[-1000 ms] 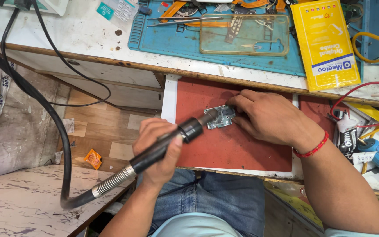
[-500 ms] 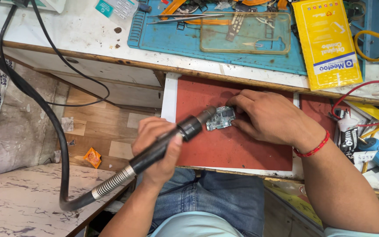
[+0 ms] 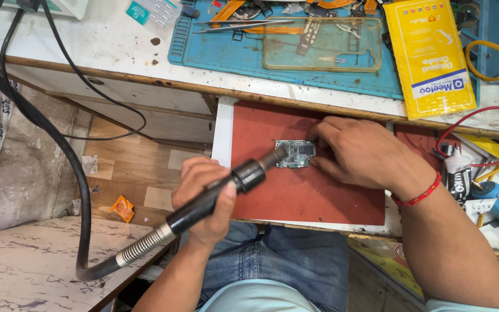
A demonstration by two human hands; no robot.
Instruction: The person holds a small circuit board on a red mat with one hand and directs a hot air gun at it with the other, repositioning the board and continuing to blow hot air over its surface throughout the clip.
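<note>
Red matting [image 3: 295, 202] covers the pull-out board over the person's lap, the largest thing in the work area. At twelve o'clock from it lies a blue repair mat [image 3: 203, 46] carrying a clear phone case [image 3: 321, 46], with a yellow packet [image 3: 428, 52] toward one o'clock. The right hand [image 3: 359, 153] rests at three o'clock of the small circuit board [image 3: 297, 154], fingertips pressing its edge flat against the red mat. The left hand [image 3: 203, 199] is curled in a fist around the black hot-air handpiece [image 3: 226, 190], nozzle at the board's nine o'clock edge. Heating looks under way; no part appears lifted off yet.
</note>
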